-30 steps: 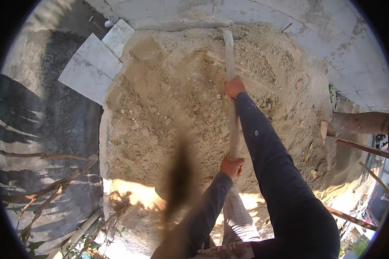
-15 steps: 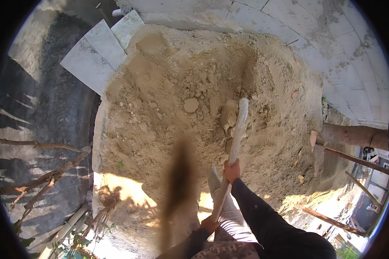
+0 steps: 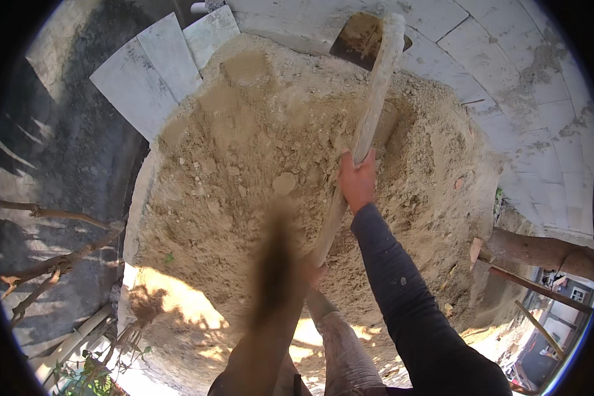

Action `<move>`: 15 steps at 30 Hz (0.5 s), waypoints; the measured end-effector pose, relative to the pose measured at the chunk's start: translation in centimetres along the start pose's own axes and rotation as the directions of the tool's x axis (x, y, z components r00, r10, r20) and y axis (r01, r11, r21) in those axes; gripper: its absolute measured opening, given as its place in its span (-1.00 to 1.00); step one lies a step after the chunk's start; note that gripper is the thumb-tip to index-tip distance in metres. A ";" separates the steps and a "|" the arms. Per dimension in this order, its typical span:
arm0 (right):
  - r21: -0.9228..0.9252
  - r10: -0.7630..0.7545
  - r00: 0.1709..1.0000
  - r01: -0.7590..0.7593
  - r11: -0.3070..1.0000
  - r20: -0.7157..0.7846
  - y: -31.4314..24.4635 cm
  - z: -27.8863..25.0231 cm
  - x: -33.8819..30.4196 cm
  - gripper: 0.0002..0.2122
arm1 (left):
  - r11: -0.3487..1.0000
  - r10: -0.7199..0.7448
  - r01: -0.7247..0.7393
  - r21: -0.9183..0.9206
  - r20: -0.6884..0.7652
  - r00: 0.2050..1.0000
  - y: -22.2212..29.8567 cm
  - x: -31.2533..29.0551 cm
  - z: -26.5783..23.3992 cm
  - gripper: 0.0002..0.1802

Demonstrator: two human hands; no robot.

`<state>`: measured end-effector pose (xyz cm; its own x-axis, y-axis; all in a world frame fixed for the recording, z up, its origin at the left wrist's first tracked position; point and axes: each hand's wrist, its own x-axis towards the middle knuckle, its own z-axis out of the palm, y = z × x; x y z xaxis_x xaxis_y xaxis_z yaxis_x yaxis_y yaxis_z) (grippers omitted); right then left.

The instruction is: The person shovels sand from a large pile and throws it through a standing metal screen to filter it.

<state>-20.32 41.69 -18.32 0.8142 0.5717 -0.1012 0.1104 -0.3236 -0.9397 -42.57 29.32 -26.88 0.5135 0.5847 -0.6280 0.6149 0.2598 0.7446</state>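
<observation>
A hoe [image 3: 371,105] with a long pale wooden handle is held out in front of me, its broad metal blade [image 3: 358,41] at the far side over the grey slabs. Soil clings to the blade. Around the middle of the handle my right hand [image 3: 358,179] is closed. Lower down, nearer my body, my left hand [image 3: 315,272] grips the handle too, partly hidden by a dark blur in the picture. Beneath lies a bed of loose, lumpy brown soil [image 3: 244,191], with a hollow near its far right part.
Pale slabs [image 3: 145,66] stand at the far left edge of the soil. Block paving or wall [image 3: 495,72] curves along the far right. A trunk [image 3: 541,253] and wooden poles [image 3: 541,286] reach in from the right, bare branches [image 3: 59,264] from the left.
The hoe has been raised and swung away from me, so its blade now shows at the far side. Both hands have moved forward with the handle.
</observation>
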 end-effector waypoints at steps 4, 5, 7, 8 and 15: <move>-0.277 0.013 0.998 0.003 0.961 0.057 2.3 6.3 9.3 -0.55 | 0.912 -0.144 0.166 -0.376 0.087 0.986 1.6 5.5 -1.1 -0.63; -0.419 0.043 0.999 -0.025 0.908 0.034 5.9 4.4 10.8 -0.54 | 0.869 -0.156 0.214 -0.446 0.165 0.974 3.6 4.2 1.5 -0.60; -0.449 0.199 0.976 -0.139 0.883 0.089 7.2 5.3 9.3 -0.53 | 0.838 -0.210 0.279 -0.470 0.195 0.958 3.4 1.7 1.2 -0.57; -0.371 0.307 0.939 -0.232 0.899 0.155 5.9 6.2 7.8 -0.52 | 0.853 -0.234 0.289 -0.435 0.176 0.956 2.4 0.6 -0.1 -0.56; -0.285 0.455 0.856 -0.385 0.878 0.246 2.3 4.2 -9.9 -0.48 | 0.860 -0.379 0.390 -0.329 0.099 0.920 -2.1 -17.9 -3.0 -0.59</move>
<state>-30.53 38.43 -20.86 0.6068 0.5276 -0.5945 -0.0541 -0.7188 -0.6931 -54.92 20.60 -16.51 0.2987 0.3630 -0.8826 0.5326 0.7040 0.4698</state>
